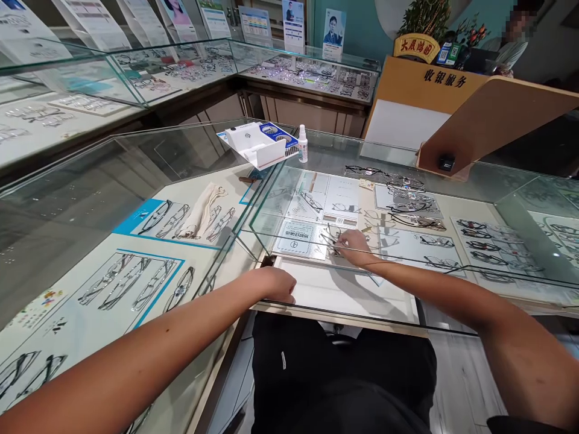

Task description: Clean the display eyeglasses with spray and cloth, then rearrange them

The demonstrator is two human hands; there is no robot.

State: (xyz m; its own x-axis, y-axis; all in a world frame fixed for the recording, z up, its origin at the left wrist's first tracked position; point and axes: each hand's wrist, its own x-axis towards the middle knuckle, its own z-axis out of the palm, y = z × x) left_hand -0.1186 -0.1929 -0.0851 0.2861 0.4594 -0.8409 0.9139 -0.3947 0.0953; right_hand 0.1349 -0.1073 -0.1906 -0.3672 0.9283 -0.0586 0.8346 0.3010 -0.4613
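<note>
Inside the glass display case, my right hand [354, 247] is closed on a thin-framed pair of glasses [333, 236], over white printed cards [295, 237]. My left hand [277, 284] has its fingers curled down at the near left corner of the case, beside the white drawer panel [335, 292]; what it grips, if anything, is hidden. Rows of glasses [436, 241] lie to the right of my right hand. More glasses [156, 283] lie in the left case, below my left forearm's far side.
An open white box [257, 144] and a small spray bottle [303, 144] stand on the glass top. A beige cloth [199, 211] lies in the left case. A brown panel [493, 126] tilts up at right. A person [513, 45] is behind the counter.
</note>
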